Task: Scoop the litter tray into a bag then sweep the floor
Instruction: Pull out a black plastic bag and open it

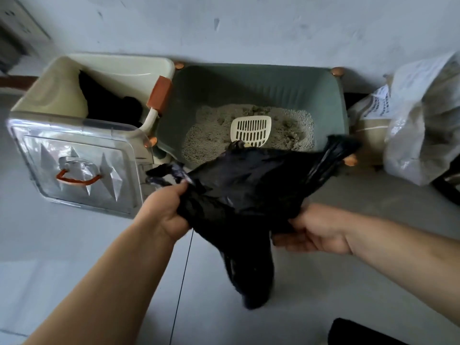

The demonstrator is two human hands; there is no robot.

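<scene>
both hands gripping a black bag (249,185), left hand (165,212) and right hand (316,231) bunching its edges, cream scoop (251,131) lying in the green litter tray (331,95) just behind

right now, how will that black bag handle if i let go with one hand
Probably floppy: the black bag drapes and crumples between the left hand and right hand. Likely light, since its thin film hangs limp below them. Its mouth would probably collapse shut with one hand off.
</scene>
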